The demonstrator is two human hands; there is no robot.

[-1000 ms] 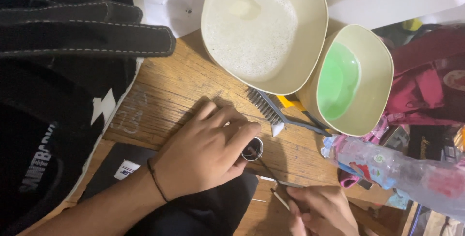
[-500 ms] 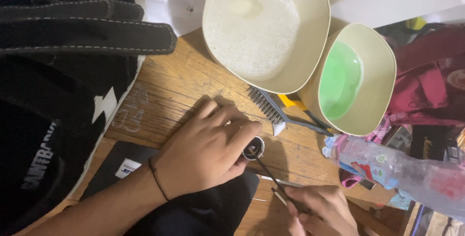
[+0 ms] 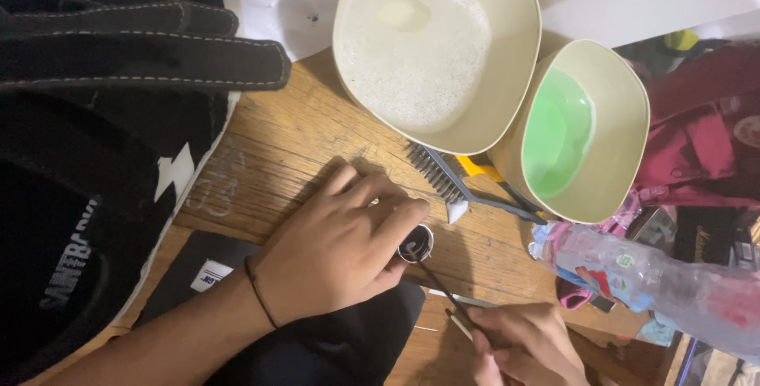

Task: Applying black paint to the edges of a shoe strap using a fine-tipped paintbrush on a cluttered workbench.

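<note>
My left hand (image 3: 332, 251) lies flat on the wooden table (image 3: 277, 148), thumb and forefinger pinching a small round dark object with a metal rim (image 3: 416, 243). At the bottom edge, my right hand (image 3: 522, 346) grips a thin dark tool (image 3: 443, 291). The tool's tip reaches up to the round object. Part of my right hand is cut off by the frame. A black cloth (image 3: 332, 346) lies under my left wrist.
A large cream bowl (image 3: 339, 45) of foamy water and a smaller cream bowl (image 3: 625, 133) of green liquid stand at the back. A comb-like brush (image 3: 443, 176) lies before them. A plastic bottle (image 3: 649, 283) lies right, a black bag (image 3: 95, 117) left, a red bag (image 3: 704, 140) far right.
My right hand has angled the thin tool a little, bringing its tip to the round object. My left hand has stayed put.
</note>
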